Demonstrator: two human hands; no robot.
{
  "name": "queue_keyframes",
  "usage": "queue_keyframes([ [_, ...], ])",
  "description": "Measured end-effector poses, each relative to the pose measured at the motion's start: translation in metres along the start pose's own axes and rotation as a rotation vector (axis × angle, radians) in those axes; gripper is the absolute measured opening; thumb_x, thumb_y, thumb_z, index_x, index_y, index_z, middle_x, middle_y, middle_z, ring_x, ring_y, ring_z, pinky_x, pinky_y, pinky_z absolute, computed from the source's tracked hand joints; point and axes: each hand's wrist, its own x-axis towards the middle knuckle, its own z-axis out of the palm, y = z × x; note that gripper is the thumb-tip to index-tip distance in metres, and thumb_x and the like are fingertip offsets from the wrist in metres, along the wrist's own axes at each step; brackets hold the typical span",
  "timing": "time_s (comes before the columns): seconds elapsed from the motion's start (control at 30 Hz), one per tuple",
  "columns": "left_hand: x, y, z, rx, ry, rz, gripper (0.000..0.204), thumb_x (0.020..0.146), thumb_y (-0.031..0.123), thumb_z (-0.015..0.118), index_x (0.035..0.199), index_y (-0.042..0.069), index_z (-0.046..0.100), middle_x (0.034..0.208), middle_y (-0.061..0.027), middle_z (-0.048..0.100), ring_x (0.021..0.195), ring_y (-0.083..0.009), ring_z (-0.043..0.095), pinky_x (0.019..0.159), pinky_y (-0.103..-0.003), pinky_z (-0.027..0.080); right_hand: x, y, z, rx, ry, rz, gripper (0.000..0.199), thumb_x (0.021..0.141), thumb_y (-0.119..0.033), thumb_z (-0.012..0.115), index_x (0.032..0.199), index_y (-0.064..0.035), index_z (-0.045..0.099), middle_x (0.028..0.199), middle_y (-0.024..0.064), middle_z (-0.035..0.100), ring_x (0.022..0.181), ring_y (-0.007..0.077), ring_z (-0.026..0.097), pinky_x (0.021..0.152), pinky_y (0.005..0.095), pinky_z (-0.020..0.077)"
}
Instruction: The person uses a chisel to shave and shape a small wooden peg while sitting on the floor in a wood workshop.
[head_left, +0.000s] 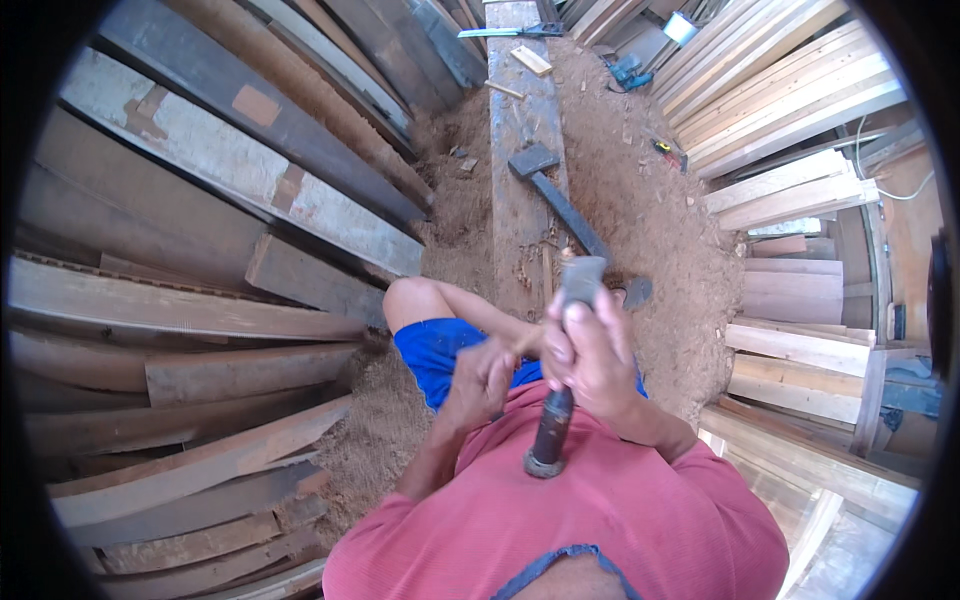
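Observation:
My right hand point(595, 350) is wrapped around a broad chisel point(552, 420), held in front of my chest. Its wide grey blade point(583, 278) points away from me, and its dark handle, with a ring at the butt end, comes back toward my pink shirt. To the left of it, my left hand point(482, 380) is closed, above my lap in blue shorts; whether anything is inside the fingers cannot be made out. Beyond my hands a large dark mallet point(533, 160) lies on a long worn plank point(515, 225), its handle slanting toward me.
Farther along the plank lie a small wood block point(531, 61), a short stick point(504, 90) and a blue handsaw point(510, 31). Boards point(250, 165) crowd the left side; stacked lumber point(800, 90) stands right. A blue power tool point(628, 74) sits on the sawdust-covered ground point(690, 290).

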Motion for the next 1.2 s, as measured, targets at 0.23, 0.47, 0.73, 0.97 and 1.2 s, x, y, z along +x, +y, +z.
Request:
queue_keyframes([
  [0.23, 0.008, -0.005, -0.001, -0.651, 0.063, -0.556, 0.037, 0.105, 0.031, 0.034, 0.09, 0.004, 0.054, 0.064, -0.0017, 0.051, 0.055, -0.0068, 0.046, 0.049, -0.023, 0.037, 0.015, 0.002, -0.025, 0.161, 0.121, 0.041, 0.016, 0.102, -0.022, 0.043, 0.107, -0.007, 0.048, 0.072, 0.0002, 0.048, 0.048, 0.0051, 0.04, 0.046, 0.0232, 0.0425],
  [0.47, 0.079, 0.004, 0.001, -0.927, 0.258, -0.512, 0.034, 0.105, 0.033, 0.036, 0.09, 0.008, 0.052, 0.066, 0.0034, 0.048, 0.057, -0.0051, 0.044, 0.051, -0.021, 0.038, 0.032, 0.029, -0.002, 0.23, -0.022, 0.232, 0.016, 0.101, -0.021, 0.044, 0.105, -0.0074, 0.05, 0.072, -0.001, 0.049, 0.047, 0.0047, 0.04, 0.044, 0.0233, 0.0408],
  [0.73, 0.058, -0.002, -0.001, -0.717, 0.114, -0.321, 0.033, 0.106, 0.03, 0.033, 0.088, 0.009, 0.05, 0.073, 0.0053, 0.046, 0.065, -0.0031, 0.039, 0.056, -0.022, 0.034, 0.014, 0.028, 0.004, 0.066, -0.062, 0.212, 0.018, 0.101, -0.024, 0.041, 0.102, -0.0068, 0.046, 0.066, -0.0027, 0.043, 0.045, 0.0036, 0.039, 0.042, 0.0222, 0.0408],
  [0.97, 0.032, 0.008, 0.007, -0.862, 0.118, -0.505, 0.036, 0.106, 0.032, 0.033, 0.088, 0.007, 0.052, 0.068, 0.0049, 0.046, 0.059, -0.0029, 0.039, 0.05, -0.023, 0.033, 0.01, 0.022, 0.004, 0.045, -0.033, 0.111, 0.018, 0.101, -0.023, 0.041, 0.101, -0.0062, 0.046, 0.065, -0.0015, 0.042, 0.043, 0.0048, 0.037, 0.039, 0.0229, 0.0377],
  [1.2, -0.021, -0.005, 0.022, -1.229, 0.029, -0.788, 0.043, 0.104, 0.039, 0.037, 0.079, 0.008, 0.053, 0.052, 0.0029, 0.036, 0.041, -0.0078, 0.028, 0.04, -0.023, 0.028, 0.018, -0.019, -0.041, -0.083, 0.164, -0.182, 0.016, 0.1, -0.02, 0.047, 0.104, -0.0052, 0.05, 0.063, -0.0009, 0.045, 0.043, 0.0046, 0.038, 0.04, 0.0219, 0.0374],
])
